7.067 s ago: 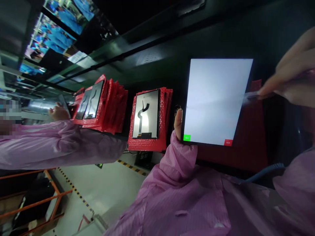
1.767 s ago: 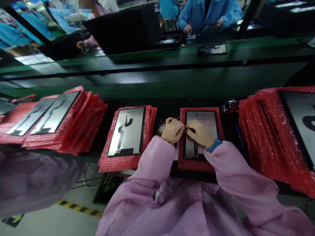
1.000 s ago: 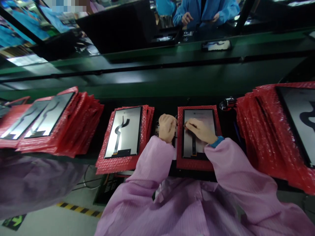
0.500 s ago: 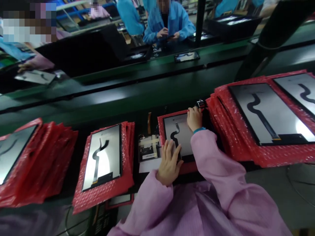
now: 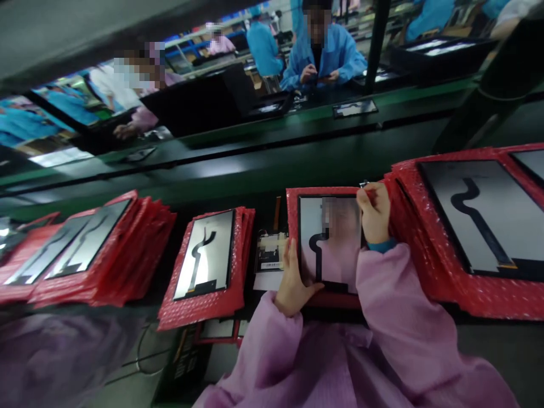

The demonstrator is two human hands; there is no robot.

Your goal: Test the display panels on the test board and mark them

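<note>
A display panel [image 5: 329, 241] with a black flex cable lies back-up on a red bubble-wrap sheet [image 5: 293, 198] in front of me. My left hand [image 5: 293, 280] grips the panel's near left edge, thumb on its back. My right hand [image 5: 374, 212] is closed on the panel's far right corner. Both sleeves are pink.
Stacks of red bubble-wrap sheets topped with panels lie at the left [image 5: 85, 249], centre-left [image 5: 206, 260] and right [image 5: 467, 221]. A small circuit board [image 5: 270, 252] sits left of my panel. Beyond runs a green conveyor [image 5: 255, 153]; people in blue coats [image 5: 323, 54] work across it.
My left hand went from lying flat on the panel to gripping its near left edge. My right hand stays at the far right corner. The camera view shifted slightly.
</note>
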